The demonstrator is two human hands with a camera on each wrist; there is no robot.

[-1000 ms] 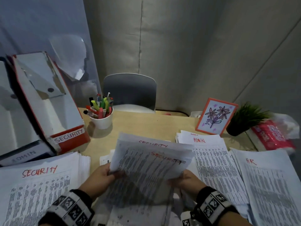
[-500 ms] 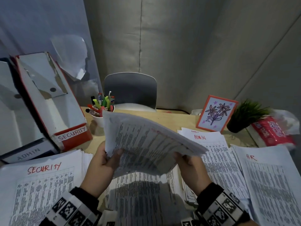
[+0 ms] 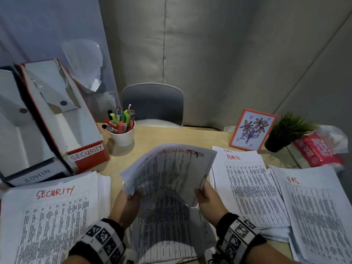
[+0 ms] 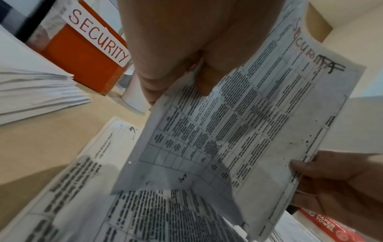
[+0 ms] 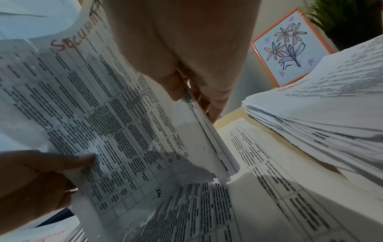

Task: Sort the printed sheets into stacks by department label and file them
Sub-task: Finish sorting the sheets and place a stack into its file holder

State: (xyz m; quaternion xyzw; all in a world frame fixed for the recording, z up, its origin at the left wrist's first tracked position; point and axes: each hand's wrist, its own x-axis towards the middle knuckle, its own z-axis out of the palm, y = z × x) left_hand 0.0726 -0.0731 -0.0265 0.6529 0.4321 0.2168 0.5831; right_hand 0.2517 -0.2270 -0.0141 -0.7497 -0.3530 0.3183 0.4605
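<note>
Our left hand (image 3: 127,203) and right hand (image 3: 209,199), fingers clamped on side edges of raised sheet bundle (image 3: 169,168); long axis away from us, SECURITY heading far end. Bundle's lower edge hidden, perhaps several sheets. Beyond: SECURITY file box (image 3: 62,119).

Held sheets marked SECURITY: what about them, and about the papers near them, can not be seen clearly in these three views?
- Held sheets, head view: table text is too small and blurred to read; how many sheets the left hand and right hand grip is unclear.
- Pile below: label hidden by the held sheets.
- HR stack: cut off by the right edge.
</note>
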